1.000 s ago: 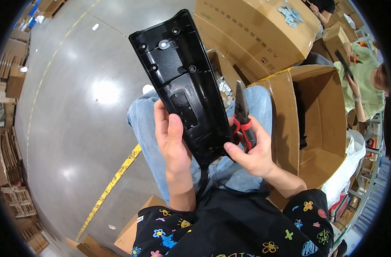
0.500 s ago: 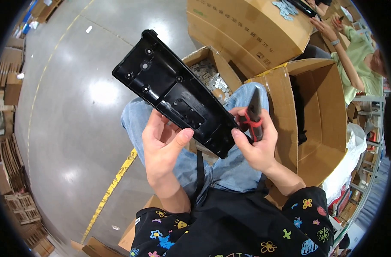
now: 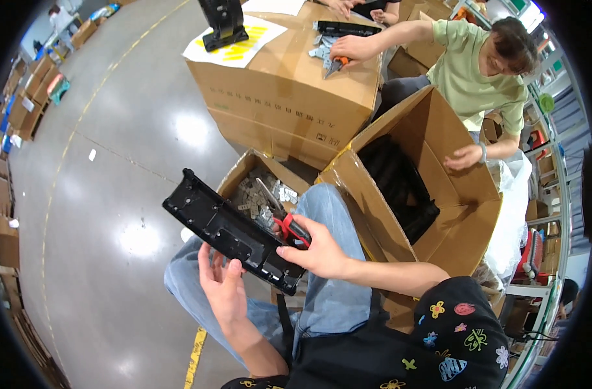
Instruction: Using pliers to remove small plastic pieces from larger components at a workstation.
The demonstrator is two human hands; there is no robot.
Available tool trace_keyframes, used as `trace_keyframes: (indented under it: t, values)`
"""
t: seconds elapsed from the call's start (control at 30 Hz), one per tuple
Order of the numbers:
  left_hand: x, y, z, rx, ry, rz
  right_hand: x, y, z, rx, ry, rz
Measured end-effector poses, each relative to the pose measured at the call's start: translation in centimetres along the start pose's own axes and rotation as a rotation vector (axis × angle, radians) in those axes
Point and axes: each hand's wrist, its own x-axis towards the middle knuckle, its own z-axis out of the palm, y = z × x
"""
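Observation:
A long black plastic cover (image 3: 228, 227), its ribbed, hollow inside facing up, slants above my lap. My left hand (image 3: 223, 292) supports its near-left edge, with fingers partly under it and the thumb raised at the edge. At the cover's right end is my right hand (image 3: 322, 253), wrapped around pliers (image 3: 289, 223) with red and black handles. Its thumb also presses on the cover. The pliers' jaws point up and left, over an open carton (image 3: 230, 179) of small grey metal pieces (image 3: 250, 194).
A large closed carton (image 3: 276, 110) bears a black part (image 3: 224, 23), a marked paper sheet (image 3: 260, 45) and grey pieces (image 3: 320, 52). To my right, an open carton (image 3: 458, 227) holds black parts (image 3: 400, 188). A co-worker in light green (image 3: 438, 71) reaches over with orange-handled pliers (image 3: 337, 65).
My view has shifted up and right, showing more of the co-worker and the big carton. The cover now appears lower and flatter; the pliers' jaws have turned leftward toward the carton of metal pieces.

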Motion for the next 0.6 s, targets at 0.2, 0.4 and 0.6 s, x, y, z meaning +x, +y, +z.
trace_keyframes:
  t: [0.2,0.4,0.6]
  values:
    - [0.8,-1.1,-0.5,0.198,-0.013,0.036,10.6,-1.5,-3.4,-0.023,0.441,-0.207]
    - [0.7,-0.4,-0.5,0.186,0.015,-0.044,25.1,-6.8,-10.0,-0.043,0.702,-0.272]
    - [0.9,-1.2,-1.3,0.324,0.008,-0.056,25.7,-5.1,-12.0,-0.094,0.863,-0.326]
